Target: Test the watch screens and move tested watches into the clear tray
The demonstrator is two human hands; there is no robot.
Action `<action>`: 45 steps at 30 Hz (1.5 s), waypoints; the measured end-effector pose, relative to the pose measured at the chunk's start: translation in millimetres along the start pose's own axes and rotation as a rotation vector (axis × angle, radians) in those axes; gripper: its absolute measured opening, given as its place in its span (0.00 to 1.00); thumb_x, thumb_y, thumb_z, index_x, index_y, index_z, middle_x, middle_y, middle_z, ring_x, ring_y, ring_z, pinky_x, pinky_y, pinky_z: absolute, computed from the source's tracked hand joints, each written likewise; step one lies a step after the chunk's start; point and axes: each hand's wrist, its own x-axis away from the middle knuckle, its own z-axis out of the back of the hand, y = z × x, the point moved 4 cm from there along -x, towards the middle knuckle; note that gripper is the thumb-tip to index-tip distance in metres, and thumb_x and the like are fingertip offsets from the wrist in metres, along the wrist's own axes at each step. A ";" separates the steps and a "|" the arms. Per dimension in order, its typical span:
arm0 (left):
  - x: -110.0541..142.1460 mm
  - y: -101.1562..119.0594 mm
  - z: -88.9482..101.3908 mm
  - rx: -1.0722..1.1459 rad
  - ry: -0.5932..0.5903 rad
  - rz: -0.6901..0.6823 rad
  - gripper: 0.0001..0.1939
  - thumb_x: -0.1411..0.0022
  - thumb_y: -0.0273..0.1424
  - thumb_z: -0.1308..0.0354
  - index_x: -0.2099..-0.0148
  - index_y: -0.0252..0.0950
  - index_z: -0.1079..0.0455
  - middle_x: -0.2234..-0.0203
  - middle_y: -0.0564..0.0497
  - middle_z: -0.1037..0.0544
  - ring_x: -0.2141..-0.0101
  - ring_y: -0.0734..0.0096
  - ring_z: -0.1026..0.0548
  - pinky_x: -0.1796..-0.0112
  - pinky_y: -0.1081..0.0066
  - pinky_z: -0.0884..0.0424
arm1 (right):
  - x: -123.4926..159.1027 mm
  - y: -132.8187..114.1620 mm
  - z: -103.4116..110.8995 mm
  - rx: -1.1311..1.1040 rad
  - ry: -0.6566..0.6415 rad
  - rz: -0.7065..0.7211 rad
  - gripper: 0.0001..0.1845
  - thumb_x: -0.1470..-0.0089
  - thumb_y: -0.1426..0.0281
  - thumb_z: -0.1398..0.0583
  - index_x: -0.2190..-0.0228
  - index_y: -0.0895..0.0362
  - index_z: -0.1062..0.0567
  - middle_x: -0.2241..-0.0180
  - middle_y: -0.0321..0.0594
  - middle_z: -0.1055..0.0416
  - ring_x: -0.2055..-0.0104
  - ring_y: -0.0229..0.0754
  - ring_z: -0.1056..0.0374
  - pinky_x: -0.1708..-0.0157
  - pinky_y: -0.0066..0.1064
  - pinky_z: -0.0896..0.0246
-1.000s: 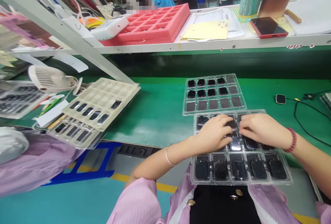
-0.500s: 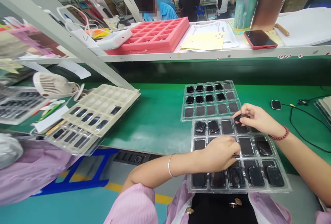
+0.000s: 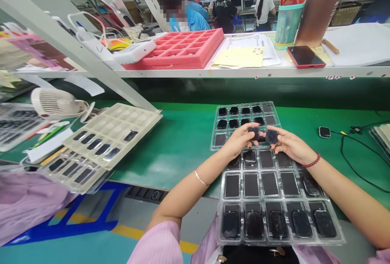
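Grip on both sides is a fingertip pinch: the left hand clasps a black rounded-square module, its edges partly hidden by the fingers, and the right hand holds a similar dark module. Both pieces hang above the far edge of a clear plastic blister tray on the green bench, in front of a second clear tray. Exactly what the modules are is hard to make out.
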 end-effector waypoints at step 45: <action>14.1 -12.7 -10.4 -0.250 -0.048 -0.022 0.15 0.38 0.35 0.44 0.52 0.32 0.30 0.63 0.44 0.21 0.73 0.74 0.24 0.76 0.77 0.36 | 4.4 0.6 -5.2 0.403 0.053 0.082 0.15 0.42 0.58 0.39 0.60 0.56 0.26 0.68 0.40 0.24 0.79 0.35 0.35 0.75 0.31 0.32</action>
